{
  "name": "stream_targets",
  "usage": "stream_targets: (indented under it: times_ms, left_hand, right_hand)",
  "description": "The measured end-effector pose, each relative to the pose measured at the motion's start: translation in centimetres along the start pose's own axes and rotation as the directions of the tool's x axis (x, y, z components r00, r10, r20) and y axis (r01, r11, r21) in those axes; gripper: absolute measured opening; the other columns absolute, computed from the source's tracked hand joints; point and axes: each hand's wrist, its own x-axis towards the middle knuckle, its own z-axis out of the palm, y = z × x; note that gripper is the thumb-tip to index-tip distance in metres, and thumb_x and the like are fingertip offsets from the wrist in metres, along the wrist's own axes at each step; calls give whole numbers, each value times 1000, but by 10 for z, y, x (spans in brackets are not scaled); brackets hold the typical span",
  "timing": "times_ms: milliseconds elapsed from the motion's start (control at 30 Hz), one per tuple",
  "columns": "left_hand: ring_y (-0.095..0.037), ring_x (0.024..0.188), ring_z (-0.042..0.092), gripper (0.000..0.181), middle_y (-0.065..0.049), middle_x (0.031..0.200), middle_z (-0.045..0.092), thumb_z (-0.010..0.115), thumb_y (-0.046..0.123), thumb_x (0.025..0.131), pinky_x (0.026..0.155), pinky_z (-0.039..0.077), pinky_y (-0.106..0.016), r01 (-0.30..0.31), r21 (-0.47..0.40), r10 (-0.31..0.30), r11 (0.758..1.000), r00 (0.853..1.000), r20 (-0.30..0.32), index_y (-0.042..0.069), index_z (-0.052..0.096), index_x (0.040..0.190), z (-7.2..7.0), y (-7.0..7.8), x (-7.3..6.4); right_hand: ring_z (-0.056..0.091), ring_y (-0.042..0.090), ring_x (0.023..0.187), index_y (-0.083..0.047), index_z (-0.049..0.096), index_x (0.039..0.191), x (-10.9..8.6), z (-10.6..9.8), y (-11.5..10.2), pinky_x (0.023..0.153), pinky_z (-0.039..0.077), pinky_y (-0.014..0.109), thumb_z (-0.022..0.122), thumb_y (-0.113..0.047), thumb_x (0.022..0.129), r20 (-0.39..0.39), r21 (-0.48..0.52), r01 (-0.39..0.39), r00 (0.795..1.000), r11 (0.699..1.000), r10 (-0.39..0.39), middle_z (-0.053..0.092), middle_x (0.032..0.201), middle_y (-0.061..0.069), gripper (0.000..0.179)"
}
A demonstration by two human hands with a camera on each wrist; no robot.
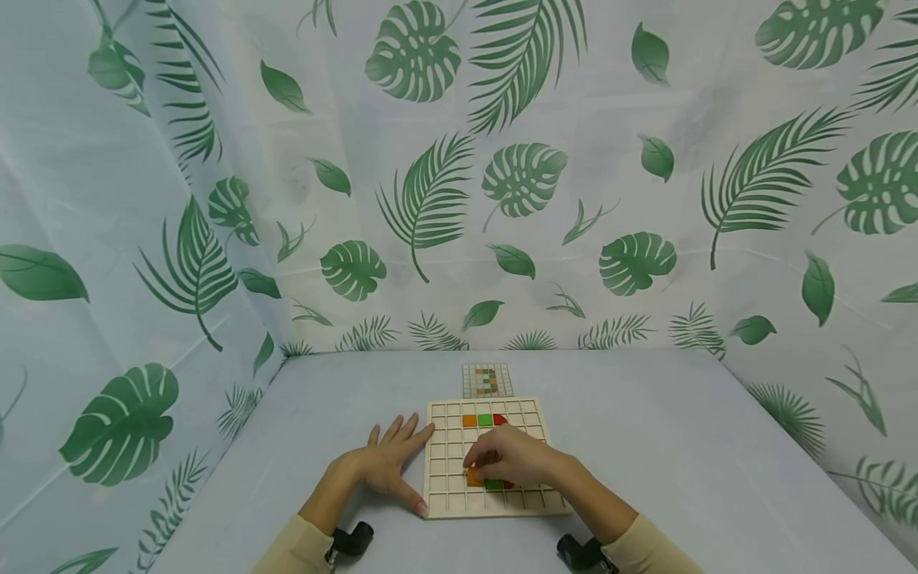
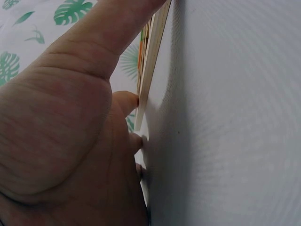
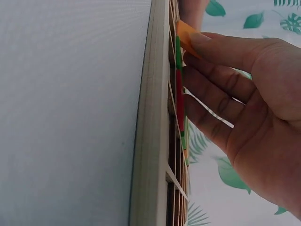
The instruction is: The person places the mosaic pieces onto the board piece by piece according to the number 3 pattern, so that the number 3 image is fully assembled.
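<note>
A wooden grid board (image 1: 446,501) lies on the table, divided into square cells. My left hand (image 1: 383,462) is spread at its left side, with the thumb at the near corner and the index fingertip at the edge. Over a lower row, my right hand (image 1: 522,458) pinches an orange tile (image 3: 186,37) between thumb and fingers; the tile stands tilted out of its cell. Beside it in that row sit a green tile (image 1: 493,485) and a red tile (image 1: 508,485). An upper row holds another orange tile (image 1: 469,420), green tile (image 1: 485,419) and red tile (image 1: 500,418). The right hand hides the middle cells.
Just behind the board lies a small card (image 1: 469,384) printed with a grid and coloured squares. A pale cloth covers the table (image 1: 645,414). Leaf-patterned curtains (image 1: 445,319) stand at the back and sides.
</note>
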Motion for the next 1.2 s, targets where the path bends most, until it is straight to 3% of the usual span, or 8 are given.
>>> stream_targets:
  times_ms: [667,1033,1200]
  left_hand:
    - [-41,163,-3,136,-14,176,3,87,74,63,124,-2,-73,-3,-6,3,1000,1000,0,28,16,169,-1,-3,2]
    - [-41,163,-2,136,-15,176,3,88,74,63,124,-1,-73,-7,3,7,1000,1000,-1,27,16,169,0,-2,2]
    - [-40,163,-3,136,-13,177,2,87,75,62,124,-2,-72,-5,-6,5,1000,1000,-2,28,16,169,0,-4,3]
  right_hand:
    - [62,-2,79,-16,78,105,-1,1,0,75,55,18,77,-10,94,2,-32,-13,1000,999,13,73,92,-12,13]
    - [61,-3,79,-20,79,99,-1,2,2,75,55,18,80,-11,92,0,-66,6,1000,998,-6,75,93,-8,11]
    - [61,-4,76,-18,79,99,-1,2,1,71,54,18,83,-14,89,-5,-88,25,1000,996,-26,72,89,-13,11]
